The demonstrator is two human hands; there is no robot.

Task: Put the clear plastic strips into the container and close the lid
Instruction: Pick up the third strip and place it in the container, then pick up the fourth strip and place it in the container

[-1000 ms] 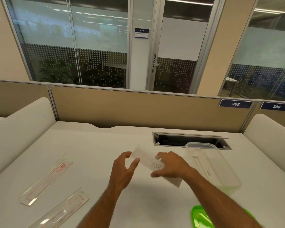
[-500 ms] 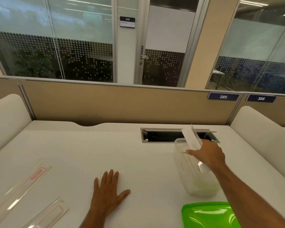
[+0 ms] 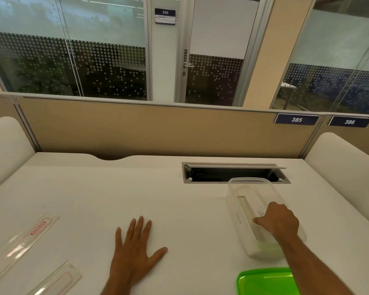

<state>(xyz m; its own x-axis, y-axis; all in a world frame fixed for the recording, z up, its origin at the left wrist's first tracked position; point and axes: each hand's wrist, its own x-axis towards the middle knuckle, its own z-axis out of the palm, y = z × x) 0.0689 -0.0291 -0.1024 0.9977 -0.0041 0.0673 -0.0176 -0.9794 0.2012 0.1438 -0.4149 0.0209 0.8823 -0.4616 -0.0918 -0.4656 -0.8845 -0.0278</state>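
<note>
A clear rectangular container (image 3: 234, 201) stands open on the white desk at the right. My right hand (image 3: 278, 220) reaches into it from above, fingers closed on a clear plastic strip (image 3: 259, 211) with dark writing, which lies low inside. Another strip (image 3: 244, 207) rests along the container's left wall. My left hand (image 3: 135, 250) lies flat on the desk, fingers spread, holding nothing. Two more clear strips lie at the far left: one with a red label (image 3: 28, 237) and one with a red outline (image 3: 58, 279). The green lid (image 3: 264, 281) lies near the desk's front edge.
A cable slot (image 3: 232, 173) with a raised flap is cut into the desk just behind the container. A beige partition (image 3: 158, 130) closes the back, with white side dividers (image 3: 4, 145) left and right.
My right hand has carried the strip from the desk's middle over to the container and lowered it inside. My left hand let go of it and settled flat on the desk.
</note>
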